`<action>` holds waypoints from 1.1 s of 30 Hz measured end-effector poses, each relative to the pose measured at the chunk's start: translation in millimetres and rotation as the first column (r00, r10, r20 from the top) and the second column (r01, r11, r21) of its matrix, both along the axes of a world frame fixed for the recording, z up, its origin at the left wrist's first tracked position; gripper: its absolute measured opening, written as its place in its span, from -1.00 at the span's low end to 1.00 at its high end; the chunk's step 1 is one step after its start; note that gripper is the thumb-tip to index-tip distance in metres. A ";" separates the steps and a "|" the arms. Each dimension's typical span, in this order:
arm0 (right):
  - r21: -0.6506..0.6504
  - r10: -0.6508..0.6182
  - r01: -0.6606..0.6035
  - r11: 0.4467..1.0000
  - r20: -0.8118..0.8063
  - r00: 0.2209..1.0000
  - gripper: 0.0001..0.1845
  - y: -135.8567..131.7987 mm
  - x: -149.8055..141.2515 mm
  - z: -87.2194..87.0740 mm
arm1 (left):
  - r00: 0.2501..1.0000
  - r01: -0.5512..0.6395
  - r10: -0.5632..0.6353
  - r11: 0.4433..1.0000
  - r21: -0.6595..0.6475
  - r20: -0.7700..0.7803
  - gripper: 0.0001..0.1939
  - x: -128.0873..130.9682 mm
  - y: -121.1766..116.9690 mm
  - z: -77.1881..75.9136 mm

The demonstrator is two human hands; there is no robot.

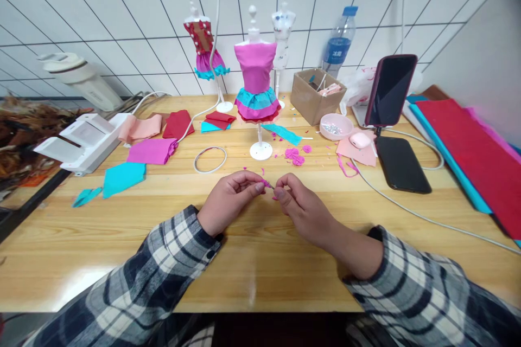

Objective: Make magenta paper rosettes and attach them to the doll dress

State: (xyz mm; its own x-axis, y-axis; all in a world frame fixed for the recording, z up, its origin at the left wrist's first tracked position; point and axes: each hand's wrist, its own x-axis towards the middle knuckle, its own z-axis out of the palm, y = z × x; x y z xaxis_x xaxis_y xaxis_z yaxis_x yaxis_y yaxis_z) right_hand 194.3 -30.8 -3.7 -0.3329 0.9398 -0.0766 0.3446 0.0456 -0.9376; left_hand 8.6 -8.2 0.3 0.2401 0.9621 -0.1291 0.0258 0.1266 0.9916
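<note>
A small white dress stand in a bright pink top and a frilly blue, pink and red skirt (255, 68) stands on the pale wooden counter (260, 276). In front of it, on the person's side, are the person's two bare hands. The left hand (231, 200) has its thumb and fingers pinched on a tiny bright pink cloth scrap (266, 184), mostly hidden by them. The right hand (307, 212) is just beside it, fingers bent and close together. A thin, dark bit shows between the hands, too small to name, and one cannot tell if the right fingers grip it. Both black-and-white plaid sleeves (175, 252) run out of sight at the bottom.

Just right of the dress stand lie some round, crinkled bright pink cloth pieces (298, 161). Farther right is a round pale pink plastic bowl (346, 126) with tiny shiny bits, too small to make out. Behind the dress stand, a white stand with a spotted top (283, 23) is partly covered by it. Right and back from the dress stand, an open brown cardboard box (303, 97) hides the bottom of a clear plastic bottle with a blue cap (340, 43). Far right, a long red cloth (472, 146) is cut off by the edge.
</note>
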 end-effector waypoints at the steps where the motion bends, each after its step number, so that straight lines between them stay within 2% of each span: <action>1: 0.002 -0.003 0.003 1.000 0.008 1.000 -0.67 0.0 0.2 -0.3 | 1.000 0.001 -0.001 1.000 -0.001 0.005 -0.78 -0.2 -0.1 -0.7; 12: 0.017 -0.011 0.011 1.000 0.009 1.000 -0.68 1.3 -0.5 -4.4 | 0.999 0.011 -0.011 1.000 -0.003 0.040 -0.79 2.2 -0.3 0.8; 18: 0.023 -0.058 0.059 0.998 -0.022 0.998 -0.69 0.2 -1.6 -3.4 | 0.999 0.030 -0.029 0.999 0.021 -0.023 -0.79 2.3 -0.1 -1.5; 20: -0.019 -0.086 0.085 0.996 -0.087 0.992 -0.68 0.6 -1.5 -2.0 | 0.999 0.036 -0.034 0.997 0.065 -0.040 -0.80 1.4 0.4 -2.3; 22: -0.155 -0.124 0.091 0.984 -0.212 0.969 -0.65 2.6 -0.3 -0.3 | 0.996 0.044 -0.028 0.979 0.197 -0.085 -0.82 -0.1 0.5 -2.0; 24: -0.376 -0.160 0.014 0.926 -0.358 0.920 -0.57 6.3 2.5 2.0 | 0.986 0.077 -0.014 0.921 0.382 -0.165 -0.86 -2.1 -0.3 -0.1; 26: -0.572 -0.164 -0.161 0.804 -0.474 0.865 -0.53 10.6 6.2 4.8 | 0.972 0.150 -0.022 0.829 0.538 -0.236 -0.90 -4.3 -2.1 2.8; 28: -0.668 -0.124 -0.344 0.659 -0.549 0.827 -0.61 13.9 9.6 7.7 | 0.961 0.222 -0.055 0.741 0.634 -0.272 -0.92 -6.4 -4.1 5.4; 30: -0.693 -0.069 -0.461 0.555 -0.591 0.804 -0.68 15.4 11.5 10.3 | 0.951 0.276 -0.086 0.664 0.695 -0.297 -0.93 -8.1 -5.2 6.7; 31: -0.694 -0.052 -0.484 0.533 -0.598 0.800 -0.68 15.4 11.8 11.3 | 0.946 0.295 -0.089 0.635 0.714 -0.312 -0.92 -8.7 -5.3 6.9; 33: -0.689 -0.042 -0.485 0.539 -0.597 0.801 -0.67 14.9 11.3 12.8 | 0.938 0.318 -0.082 0.590 0.742 -0.337 -0.90 -9.8 -4.7 7.0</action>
